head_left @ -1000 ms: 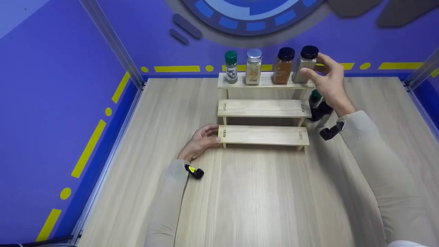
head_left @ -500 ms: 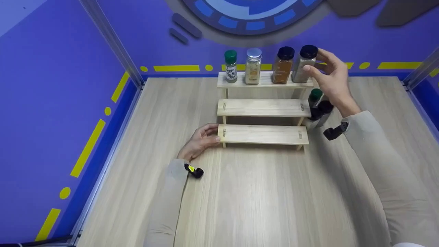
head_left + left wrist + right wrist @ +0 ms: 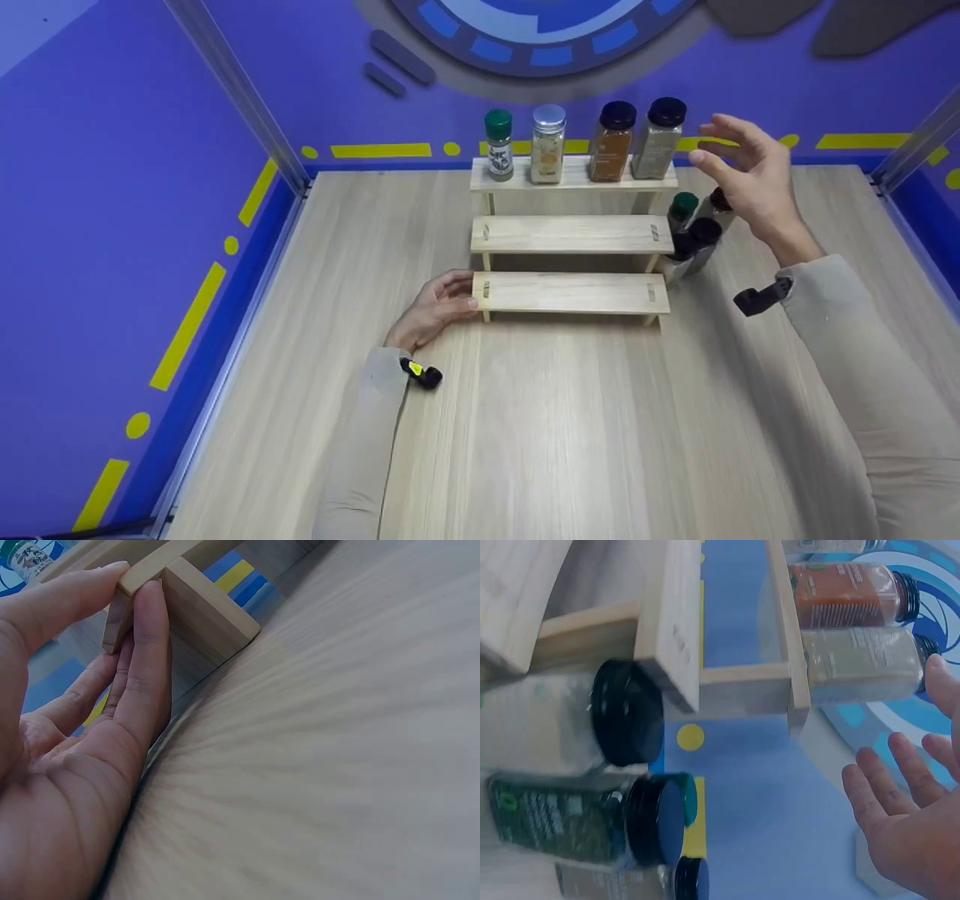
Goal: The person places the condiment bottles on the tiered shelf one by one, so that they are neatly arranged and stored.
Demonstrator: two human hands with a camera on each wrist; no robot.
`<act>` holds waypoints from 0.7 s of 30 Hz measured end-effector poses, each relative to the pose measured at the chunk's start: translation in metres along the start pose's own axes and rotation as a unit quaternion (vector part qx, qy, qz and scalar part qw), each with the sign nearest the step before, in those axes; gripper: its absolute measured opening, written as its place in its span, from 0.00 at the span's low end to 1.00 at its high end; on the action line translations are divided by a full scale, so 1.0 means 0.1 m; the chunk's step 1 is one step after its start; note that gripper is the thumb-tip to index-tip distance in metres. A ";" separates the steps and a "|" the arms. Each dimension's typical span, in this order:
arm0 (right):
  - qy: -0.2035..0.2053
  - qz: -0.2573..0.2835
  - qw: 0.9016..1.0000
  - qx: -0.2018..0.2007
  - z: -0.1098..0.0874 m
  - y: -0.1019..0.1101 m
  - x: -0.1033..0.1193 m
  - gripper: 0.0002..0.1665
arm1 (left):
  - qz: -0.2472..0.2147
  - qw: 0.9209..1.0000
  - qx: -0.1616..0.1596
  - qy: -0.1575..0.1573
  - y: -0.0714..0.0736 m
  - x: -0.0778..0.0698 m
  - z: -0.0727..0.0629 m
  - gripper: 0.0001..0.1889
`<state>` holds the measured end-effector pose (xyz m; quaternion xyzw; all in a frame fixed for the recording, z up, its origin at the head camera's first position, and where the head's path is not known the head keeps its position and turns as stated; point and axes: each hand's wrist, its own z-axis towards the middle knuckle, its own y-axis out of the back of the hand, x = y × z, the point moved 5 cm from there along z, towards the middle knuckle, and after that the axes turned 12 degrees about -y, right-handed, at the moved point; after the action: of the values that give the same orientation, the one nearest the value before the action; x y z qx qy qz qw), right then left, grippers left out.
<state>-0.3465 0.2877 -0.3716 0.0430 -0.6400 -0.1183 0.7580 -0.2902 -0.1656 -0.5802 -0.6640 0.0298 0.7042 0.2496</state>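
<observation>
We count eight jars [image 3: 613,157] altogether. Four stand on the top shelf [image 3: 577,176]: one green-capped, one silver-capped, two black-capped. Four more sit beside the wooden rack [image 3: 570,292]: one green-capped, three black-capped. We see one such rack, with three shelves, plus one left hand [image 3: 433,309], one right hand [image 3: 761,184], two sleeves [image 3: 885,390], two wrist cameras [image 3: 422,373] and one counter [image 3: 562,435].
</observation>
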 end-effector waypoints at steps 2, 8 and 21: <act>-0.002 0.004 1.000 0.002 -0.02 0.04 -0.03 0.33 | 0.001 1.000 0.001 0.001 0.00 0.00 0.00 0.36; -0.005 0.026 0.999 0.022 -0.10 0.14 -0.16 0.33 | -0.007 1.000 0.000 -0.002 -0.01 -0.02 0.00 0.36; -0.018 0.012 0.999 0.033 -0.25 0.28 -0.56 0.32 | -0.006 1.000 0.000 -0.006 -0.01 0.00 -0.01 0.36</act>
<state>-0.3271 0.3259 -0.4241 0.0581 -0.6573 -0.0884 0.7461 -0.2884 -0.1652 -0.5799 -0.6598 0.0244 0.7069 0.2537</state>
